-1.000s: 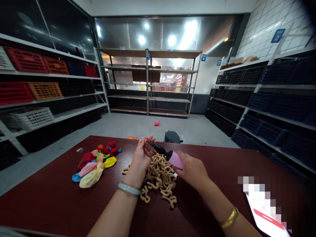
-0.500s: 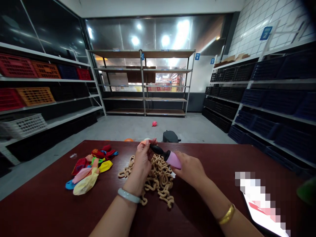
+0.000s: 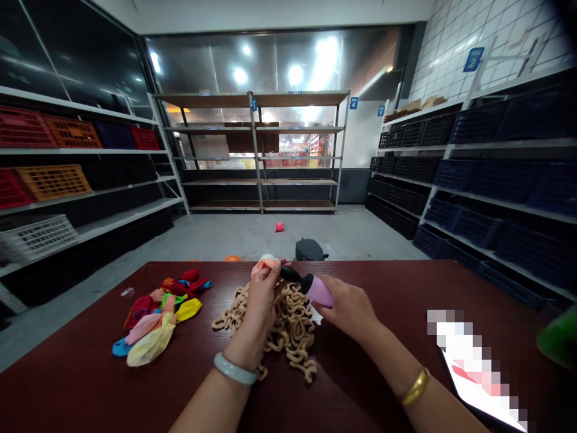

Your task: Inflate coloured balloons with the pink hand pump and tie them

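Since half a second back, your balloon (image 3: pixel 267 261) has started to swell at the pump (image 3: pixel 310 285) nozzle. Your left hand (image 3: pixel 262 293) pinches its neck shut around the black tip; your right hand (image 3: pixel 347 307) wraps closed on the pink body. Both sit above the beige chain pile (image 3: pixel 279 325) on the dark red table (image 3: pixel 90 373). Limp balloons (image 3: pixel 155 313) lie left; shelving with crates lines the room.

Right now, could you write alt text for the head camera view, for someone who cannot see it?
A person's left hand pinches a pale balloon onto the black nozzle of a pink hand pump held in the right hand, above a tan looped chain on a dark red table. Limp coloured balloons lie to the left; shelves of crates line the room.
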{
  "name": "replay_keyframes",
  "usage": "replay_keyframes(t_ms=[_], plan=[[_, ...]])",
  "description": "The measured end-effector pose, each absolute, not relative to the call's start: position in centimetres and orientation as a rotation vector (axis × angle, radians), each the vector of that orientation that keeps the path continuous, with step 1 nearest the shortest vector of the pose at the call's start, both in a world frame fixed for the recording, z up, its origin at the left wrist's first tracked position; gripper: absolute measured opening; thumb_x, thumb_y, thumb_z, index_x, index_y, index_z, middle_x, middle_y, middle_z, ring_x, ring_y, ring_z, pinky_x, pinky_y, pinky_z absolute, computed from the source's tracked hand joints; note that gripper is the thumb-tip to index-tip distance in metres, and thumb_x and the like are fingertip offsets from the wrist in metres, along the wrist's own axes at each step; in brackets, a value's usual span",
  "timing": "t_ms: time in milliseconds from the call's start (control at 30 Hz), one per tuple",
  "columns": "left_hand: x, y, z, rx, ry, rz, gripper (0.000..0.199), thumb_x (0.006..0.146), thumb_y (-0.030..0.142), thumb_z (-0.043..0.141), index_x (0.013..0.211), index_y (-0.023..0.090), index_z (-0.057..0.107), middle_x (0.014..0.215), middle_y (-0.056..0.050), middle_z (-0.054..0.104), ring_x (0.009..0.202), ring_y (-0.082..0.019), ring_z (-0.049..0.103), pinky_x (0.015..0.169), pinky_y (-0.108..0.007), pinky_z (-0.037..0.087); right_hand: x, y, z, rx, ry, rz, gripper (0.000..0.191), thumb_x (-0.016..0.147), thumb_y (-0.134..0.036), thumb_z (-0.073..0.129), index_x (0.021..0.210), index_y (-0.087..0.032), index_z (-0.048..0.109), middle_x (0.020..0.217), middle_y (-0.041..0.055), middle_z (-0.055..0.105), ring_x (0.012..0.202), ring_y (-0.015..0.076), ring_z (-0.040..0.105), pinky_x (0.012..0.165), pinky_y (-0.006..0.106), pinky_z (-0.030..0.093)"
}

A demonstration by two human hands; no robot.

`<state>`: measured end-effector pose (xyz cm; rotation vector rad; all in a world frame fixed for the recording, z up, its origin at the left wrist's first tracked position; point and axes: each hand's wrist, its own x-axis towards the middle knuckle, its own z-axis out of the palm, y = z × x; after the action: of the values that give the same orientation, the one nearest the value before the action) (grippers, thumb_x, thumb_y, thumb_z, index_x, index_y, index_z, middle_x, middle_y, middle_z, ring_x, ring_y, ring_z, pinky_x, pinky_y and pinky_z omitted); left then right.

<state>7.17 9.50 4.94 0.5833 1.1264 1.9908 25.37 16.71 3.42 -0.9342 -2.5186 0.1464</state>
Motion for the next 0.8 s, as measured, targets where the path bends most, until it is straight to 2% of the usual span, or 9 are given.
replay_keyframes(t_ms=[100,200,300,433,500,667,800], plan=[[6.8,9.2,5.4,0.562,1.043,1.979,0.030,0.073,0.032,0.074,0.096,0.013,0.069,0.109,-0.013,0.069,0.101,-0.023,0.065,0.077,-0.030,0.055,25.3,16.4,3.8,-0.928,-2.540,0.217,0.051,0.080,-0.047,0.059,0.126,-0.028,0.049,0.107,0.0059,0.068,0.097,0.0265,0.064,0.079,0.034,0.043],[6.7,9.1,5.9,0.528,0.910,2.086,0.035,0.072,0.019,0.074,0.106,0.018,0.066,0.118,-0.010,0.066,0.109,-0.020,0.061,0.086,-0.028,0.051,25.3,16.0,4.1,-0.912,-2.560,0.265,0.049,0.079,-0.046,0.060,0.124,-0.028,0.051,0.103,0.0044,0.069,0.095,0.0264,0.064,0.076,0.033,0.042],[6.7,9.2,6.0,0.526,0.775,2.150,0.053,0.072,0.009,0.072,0.121,0.024,0.055,0.113,-0.009,0.069,0.106,-0.019,0.064,0.093,-0.030,0.049,25.2,15.9,4.1,-0.901,-2.559,0.287,0.049,0.078,-0.047,0.062,0.123,-0.029,0.053,0.100,0.0041,0.069,0.093,0.0261,0.065,0.075,0.032,0.042],[6.9,9.3,5.9,0.562,0.727,2.182,0.067,0.074,0.007,0.071,0.131,0.029,0.044,0.104,-0.007,0.071,0.097,-0.019,0.068,0.090,-0.032,0.050,25.2,16.0,4.0,-0.912,-2.554,0.297,0.046,0.078,-0.046,0.063,0.119,-0.028,0.056,0.096,0.0044,0.070,0.090,0.0255,0.065,0.072,0.031,0.041],[6.9,9.3,5.9,0.560,0.718,2.170,0.064,0.074,0.007,0.070,0.130,0.029,0.045,0.106,-0.008,0.071,0.097,-0.019,0.068,0.089,-0.032,0.051,25.3,16.0,3.9,-0.911,-2.551,0.304,0.043,0.077,-0.046,0.063,0.116,-0.027,0.057,0.094,0.0042,0.070,0.088,0.0253,0.065,0.070,0.031,0.040],[7.3,9.6,5.4,0.510,0.732,2.130,0.044,0.074,0.008,0.070,0.115,0.018,0.056,0.113,-0.011,0.068,0.099,-0.020,0.067,0.088,-0.031,0.052,25.4,16.3,3.7,-0.901,-2.539,0.287,0.046,0.077,-0.044,0.063,0.119,-0.028,0.055,0.094,0.0040,0.070,0.088,0.0257,0.065,0.070,0.032,0.040],[8.1,9.9,4.6,0.506,0.773,2.113,0.036,0.074,0.010,0.071,0.108,0.017,0.061,0.117,-0.011,0.066,0.103,-0.019,0.064,0.089,-0.029,0.051,25.5,16.5,3.6,-0.913,-2.542,0.247,0.046,0.078,-0.045,0.062,0.120,-0.027,0.054,0.096,0.0048,0.070,0.089,0.0261,0.065,0.071,0.032,0.040]])
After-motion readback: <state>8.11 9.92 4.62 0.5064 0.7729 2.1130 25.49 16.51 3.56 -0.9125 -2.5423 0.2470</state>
